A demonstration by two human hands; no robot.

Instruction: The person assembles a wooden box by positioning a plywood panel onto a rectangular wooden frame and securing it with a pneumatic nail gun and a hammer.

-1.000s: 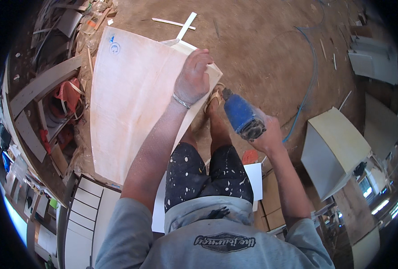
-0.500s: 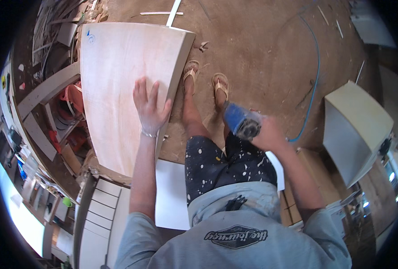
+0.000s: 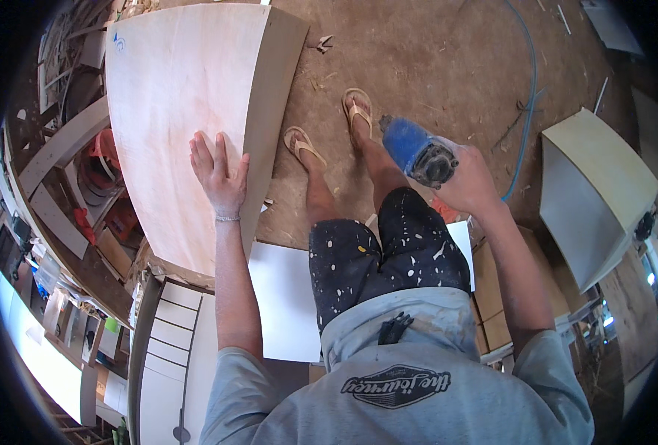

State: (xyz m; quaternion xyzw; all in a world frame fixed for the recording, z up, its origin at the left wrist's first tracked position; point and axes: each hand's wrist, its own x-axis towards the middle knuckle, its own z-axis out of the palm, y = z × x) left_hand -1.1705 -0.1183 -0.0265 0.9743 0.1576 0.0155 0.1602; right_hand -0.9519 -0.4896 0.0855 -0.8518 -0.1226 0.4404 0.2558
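Observation:
My left hand point(image 3: 221, 174) lies on the large curved plywood piece point(image 3: 173, 89), its fingers stretched out near the right-hand edge. That piece is pale and broad, with a thick side face and a small blue mark at its far left corner. In my right hand point(image 3: 470, 178) is a blue air nail gun point(image 3: 415, 150) with a black end cap, held above the floor to the right of the plywood and apart from it. My fingers are closed round its grip, which is mostly hidden. A thin blue hose point(image 3: 523, 141) curves over the floor to near my right wrist.
A second curved box-like piece point(image 3: 596, 178) stands at the right. White boards point(image 3: 288, 297) lie beside my legs. Wooden frames and red items point(image 3: 106, 152) crowd the left. Wood scraps point(image 3: 323, 44) litter the brown floor point(image 3: 432, 67) around my sandalled feet.
My left foot has shifted left and nearer, and my view has moved. The nail gun in my right hand has turned and sits farther right. My left hand stays flat on the plywood.

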